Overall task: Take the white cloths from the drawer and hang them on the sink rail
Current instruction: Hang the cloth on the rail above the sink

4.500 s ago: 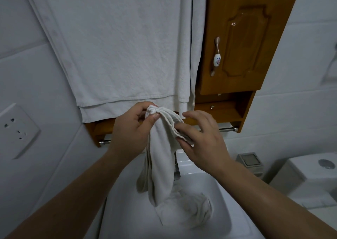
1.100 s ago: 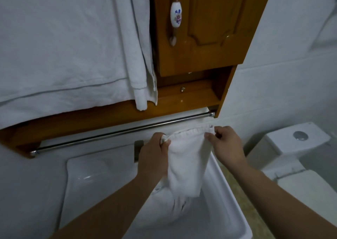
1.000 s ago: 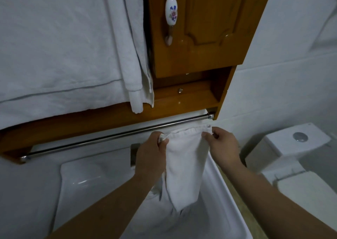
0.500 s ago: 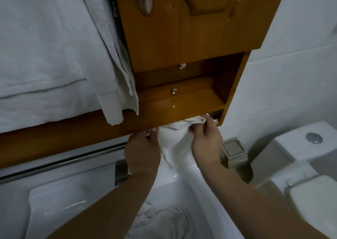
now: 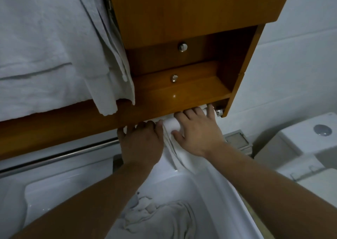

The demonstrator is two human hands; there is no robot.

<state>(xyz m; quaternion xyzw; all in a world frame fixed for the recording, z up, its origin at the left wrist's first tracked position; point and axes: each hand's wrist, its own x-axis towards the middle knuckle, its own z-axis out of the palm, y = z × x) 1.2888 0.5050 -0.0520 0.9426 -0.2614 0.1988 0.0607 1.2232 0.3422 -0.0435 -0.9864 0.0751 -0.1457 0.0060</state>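
Both bare forearms are reaching forward and up, side by side. The left hand point(image 5: 141, 144) is lying back-up, its fingers reaching upward with their tips hidden. The right hand point(image 5: 197, 132) is lying just beside it, fingers spread and extended, thumb angling toward the left hand.

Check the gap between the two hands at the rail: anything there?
Yes. In the head view, a white cloth fills the gap between the left hand and right hand, draped at the rail and hanging toward the sink.
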